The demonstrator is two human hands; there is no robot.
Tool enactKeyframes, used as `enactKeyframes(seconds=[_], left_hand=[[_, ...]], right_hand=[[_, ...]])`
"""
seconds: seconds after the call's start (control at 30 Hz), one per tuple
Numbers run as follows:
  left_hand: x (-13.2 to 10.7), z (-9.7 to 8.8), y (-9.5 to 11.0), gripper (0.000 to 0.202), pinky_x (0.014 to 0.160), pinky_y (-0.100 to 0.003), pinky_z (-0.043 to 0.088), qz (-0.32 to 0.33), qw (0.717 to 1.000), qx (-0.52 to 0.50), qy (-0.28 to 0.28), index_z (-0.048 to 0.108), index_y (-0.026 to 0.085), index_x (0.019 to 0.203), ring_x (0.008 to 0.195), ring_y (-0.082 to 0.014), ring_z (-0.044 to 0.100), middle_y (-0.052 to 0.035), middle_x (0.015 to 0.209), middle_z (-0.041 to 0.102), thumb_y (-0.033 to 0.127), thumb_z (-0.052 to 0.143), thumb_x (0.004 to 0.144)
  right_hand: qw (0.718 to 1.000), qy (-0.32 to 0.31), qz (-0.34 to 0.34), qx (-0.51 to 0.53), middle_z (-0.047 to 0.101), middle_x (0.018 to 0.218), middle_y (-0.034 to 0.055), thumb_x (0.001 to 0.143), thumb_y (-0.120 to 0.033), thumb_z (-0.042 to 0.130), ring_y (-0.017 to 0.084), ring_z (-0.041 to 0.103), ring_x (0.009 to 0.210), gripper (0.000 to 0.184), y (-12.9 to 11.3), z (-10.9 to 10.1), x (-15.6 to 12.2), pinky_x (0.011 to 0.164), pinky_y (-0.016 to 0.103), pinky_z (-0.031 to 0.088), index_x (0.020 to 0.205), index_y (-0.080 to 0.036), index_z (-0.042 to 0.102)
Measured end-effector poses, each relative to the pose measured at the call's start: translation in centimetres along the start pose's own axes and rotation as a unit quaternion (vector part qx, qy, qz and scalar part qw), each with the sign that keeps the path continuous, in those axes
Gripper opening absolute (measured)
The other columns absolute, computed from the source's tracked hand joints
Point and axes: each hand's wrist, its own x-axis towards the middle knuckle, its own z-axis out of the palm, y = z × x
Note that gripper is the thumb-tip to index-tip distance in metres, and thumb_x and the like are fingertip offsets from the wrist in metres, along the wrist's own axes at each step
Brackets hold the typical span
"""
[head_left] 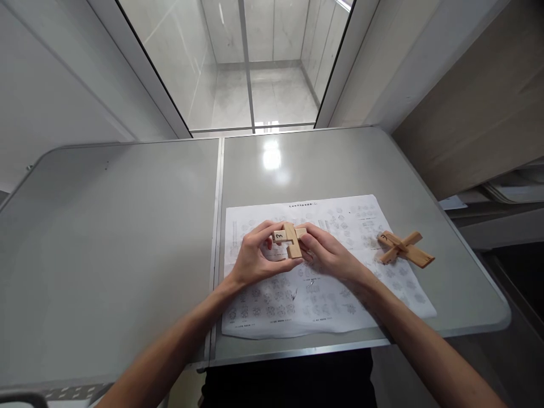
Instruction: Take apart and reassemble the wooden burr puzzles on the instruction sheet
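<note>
Over the printed sheet, both my hands grip a pair of interlocked wooden puzzle pieces (291, 239). One is a bar lying crosswise with a "3" written on its left end; the other is a notched piece standing across it. My left hand (253, 255) is closed around the left side, its thumb along the bottom of the notched piece and its index finger near the top. My right hand (327, 249) pinches the right end of the crosswise bar, and its fingertips behind are partly hidden.
The paper sheet (272, 317) is covered in small printed diagrams. On its right edge rests a crossed group of wooden pieces (403, 248), one also marked "3". The grey folding table (127, 243) has a metal seam left of the paper. A glass window (276, 90) rises behind.
</note>
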Motion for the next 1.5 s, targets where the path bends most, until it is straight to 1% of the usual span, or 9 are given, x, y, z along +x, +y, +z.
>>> enactKeyframes(seconds=[0.2,0.53,0.7,0.87,1.0,1.1,1.27,1.43,1.5], left_hand=[[-0.2,-0.1,-0.1,0.055,0.077,-0.033,0.056,0.025,0.999,0.03,0.002,0.077,0.021,0.125,0.09,-0.0202,0.068,-0.0068,0.104,0.076,0.039,0.095,0.076],[-0.2,0.0,-0.3,0.055,0.074,-0.033,0.055,0.043,0.998,0.038,0.01,0.077,0.02,0.123,0.086,-0.0196,0.068,-0.0071,0.102,0.077,0.043,0.094,0.077],[0.0,-0.2,-0.1,0.049,0.071,-0.032,0.053,0.024,1.0,0.005,0.019,0.077,0.02,0.12,0.087,-0.0207,0.067,-0.0067,0.099,0.074,0.047,0.091,0.081],[0.0,0.0,-0.1,0.05,0.075,-0.031,0.053,-0.014,0.998,-0.046,0.033,0.074,0.021,0.124,0.089,-0.0194,0.064,-0.006,0.102,0.07,0.046,0.089,0.083],[0.0,-0.1,-0.3,0.056,0.09,-0.036,0.056,-0.067,0.99,-0.119,0.044,0.072,0.023,0.129,0.1,-0.0224,0.068,-0.0088,0.119,0.071,0.058,0.084,0.088],[0.2,-0.2,-0.5,0.054,0.093,-0.037,0.056,-0.091,0.986,-0.117,0.078,0.071,0.023,0.128,0.103,-0.0227,0.068,-0.0085,0.121,0.071,0.06,0.082,0.089],[0.2,0.1,-0.6,0.049,0.092,-0.036,0.054,-0.076,0.988,-0.077,0.115,0.067,0.023,0.125,0.1,-0.0211,0.067,-0.0077,0.119,0.071,0.048,0.086,0.087],[0.1,0.4,-0.7,0.051,0.092,-0.035,0.054,-0.056,0.993,-0.055,0.092,0.064,0.022,0.13,0.1,-0.0202,0.067,-0.0082,0.122,0.071,0.038,0.086,0.086],[-0.1,0.4,-0.8,0.055,0.086,-0.032,0.054,-0.053,0.995,-0.044,0.075,0.061,0.022,0.136,0.093,-0.0178,0.066,-0.006,0.113,0.07,0.032,0.083,0.087]], right_hand=[[0.999,-0.033,-0.01,0.012,0.047,0.074,-0.0032,0.113,-0.06,0.047,0.016,0.045,0.066,0.039,-0.2,-0.5,-0.1,0.067,0.033,0.045,0.112,-0.023,0.061],[0.999,-0.024,-0.013,-0.023,0.051,0.079,-0.0008,0.113,-0.057,0.047,0.017,0.048,0.069,0.039,-0.1,-0.6,-0.3,0.069,0.032,0.049,0.117,-0.022,0.064],[0.998,0.02,-0.018,-0.061,0.067,0.095,0.0062,0.11,-0.054,0.057,0.021,0.059,0.081,0.033,0.3,0.0,-0.3,0.075,0.036,0.056,0.124,-0.025,0.066],[0.994,0.045,-0.034,-0.091,0.067,0.096,0.006,0.111,-0.055,0.055,0.022,0.062,0.084,0.036,0.5,0.0,-0.1,0.08,0.038,0.056,0.128,-0.025,0.065],[0.992,0.033,-0.04,-0.116,0.064,0.092,0.0045,0.11,-0.055,0.056,0.021,0.058,0.079,0.034,0.4,0.1,0.0,0.072,0.034,0.05,0.122,-0.025,0.068],[0.992,0.039,-0.037,-0.113,0.062,0.089,0.0036,0.108,-0.055,0.059,0.02,0.055,0.075,0.035,0.4,0.4,0.0,0.066,0.032,0.046,0.116,-0.023,0.069],[0.99,0.128,-0.016,-0.059,0.057,0.08,0.0001,0.106,-0.056,0.063,0.018,0.052,0.07,0.035,0.4,0.2,0.1,0.065,0.032,0.044,0.104,-0.022,0.068],[0.974,0.224,-0.008,0.02,0.051,0.073,-0.0023,0.106,-0.057,0.063,0.015,0.047,0.064,0.037,0.4,-0.6,0.4,0.063,0.031,0.043,0.093,-0.022,0.066],[0.97,0.241,-0.005,0.038,0.049,0.071,-0.0028,0.105,-0.058,0.064,0.015,0.045,0.061,0.039,0.5,-0.8,0.6,0.061,0.031,0.042,0.091,-0.022,0.066]])
